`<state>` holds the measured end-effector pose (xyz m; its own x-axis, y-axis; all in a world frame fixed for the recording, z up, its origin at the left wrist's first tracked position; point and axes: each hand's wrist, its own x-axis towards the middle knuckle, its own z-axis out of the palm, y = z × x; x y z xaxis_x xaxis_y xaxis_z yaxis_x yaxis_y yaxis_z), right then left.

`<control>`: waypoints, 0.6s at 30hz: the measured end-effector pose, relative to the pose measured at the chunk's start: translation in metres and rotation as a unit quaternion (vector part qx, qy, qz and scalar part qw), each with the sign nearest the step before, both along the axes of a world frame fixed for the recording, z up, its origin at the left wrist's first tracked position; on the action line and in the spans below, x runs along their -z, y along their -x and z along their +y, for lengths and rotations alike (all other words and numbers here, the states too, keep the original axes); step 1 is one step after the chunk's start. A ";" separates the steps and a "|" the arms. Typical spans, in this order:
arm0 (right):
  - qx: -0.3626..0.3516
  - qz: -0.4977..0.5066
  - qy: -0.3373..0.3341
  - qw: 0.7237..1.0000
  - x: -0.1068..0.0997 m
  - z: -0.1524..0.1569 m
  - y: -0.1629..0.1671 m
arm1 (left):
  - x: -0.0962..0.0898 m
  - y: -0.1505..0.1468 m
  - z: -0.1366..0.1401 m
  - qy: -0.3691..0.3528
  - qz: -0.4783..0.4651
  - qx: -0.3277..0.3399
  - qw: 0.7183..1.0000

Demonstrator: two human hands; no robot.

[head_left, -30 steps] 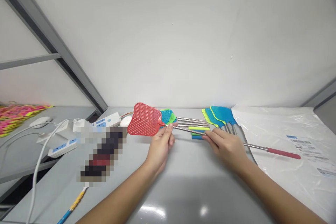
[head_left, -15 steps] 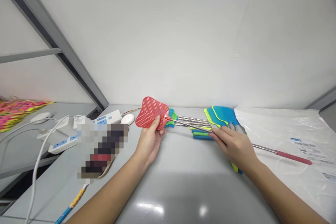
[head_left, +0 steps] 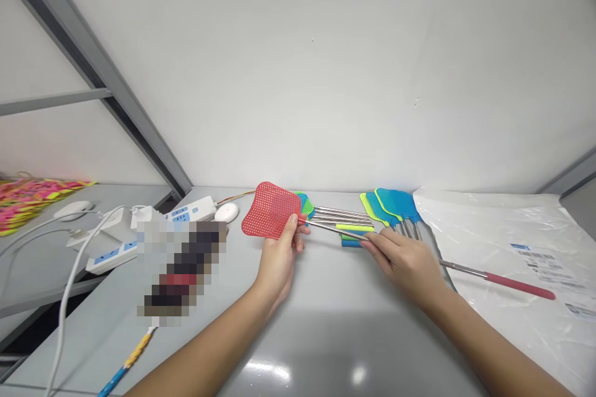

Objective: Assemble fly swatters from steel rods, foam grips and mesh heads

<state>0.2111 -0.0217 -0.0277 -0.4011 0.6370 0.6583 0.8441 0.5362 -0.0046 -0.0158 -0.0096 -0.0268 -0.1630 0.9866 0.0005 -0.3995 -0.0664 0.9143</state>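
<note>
A red fly swatter [head_left: 271,209] with a perforated head, a thin metal rod and a red grip is held in both hands above the table. My left hand [head_left: 282,254] is closed around the base of its head, thumb on top. Farther along, my right hand [head_left: 405,263] is closed on the metal rod, and the red grip sticks out to the right. Behind the rod lie several fly swatters with blue and green heads [head_left: 306,205], their grips [head_left: 354,236] towards my right hand. Another group of blue and yellow-green swatters [head_left: 395,205] lies beyond that hand.
A white plastic mailing bag [head_left: 493,223] with printed labels covers the right of the grey table [head_left: 321,322]. On the left are white power strips [head_left: 190,211] with cables, a round white device [head_left: 226,213] and a blurred-out object [head_left: 181,273]. Pink and yellow items [head_left: 37,195] lie far left.
My left hand has slid from the swatter's head towards where it joins the rod. My right hand has shifted slightly left, and the red head sits a little lower.
</note>
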 end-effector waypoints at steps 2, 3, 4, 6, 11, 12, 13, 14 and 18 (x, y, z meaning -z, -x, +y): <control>-0.007 -0.002 0.005 1.000 -0.002 -0.001 0.002 | 0.001 -0.002 -0.003 0.007 0.014 0.044 0.999; -0.011 -0.001 0.010 1.000 -0.002 -0.001 0.003 | 0.002 -0.003 -0.004 0.011 0.024 0.065 0.998; -0.016 -0.001 0.016 1.000 -0.002 -0.001 0.004 | 0.002 -0.004 -0.005 0.017 0.034 0.082 0.996; -0.024 0.000 0.028 0.999 -0.001 0.000 0.004 | 0.003 -0.005 -0.007 0.024 0.045 0.094 0.994; -0.020 -0.003 0.044 0.999 0.000 0.002 0.000 | -0.002 0.002 0.001 0.011 0.020 0.064 0.998; -0.015 -0.003 0.042 0.999 0.000 0.003 -0.002 | -0.004 0.005 0.004 0.004 0.004 0.048 0.999; -0.011 -0.001 0.039 0.999 -0.001 0.003 -0.003 | -0.006 0.009 0.007 -0.003 -0.012 0.029 0.999; -0.006 0.002 0.036 0.999 -0.001 0.004 -0.004 | -0.008 0.013 0.010 -0.011 -0.026 0.009 1.000; 0.004 0.005 0.020 1.000 -0.002 0.006 -0.005 | -0.015 0.030 0.021 -0.035 -0.048 -0.050 0.997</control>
<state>0.2165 -0.0155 -0.0252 -0.3894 0.6663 0.6359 0.8476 0.5294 -0.0357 -0.0454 0.0117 -0.0116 -0.2635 0.9635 0.0478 -0.4737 -0.1724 0.8637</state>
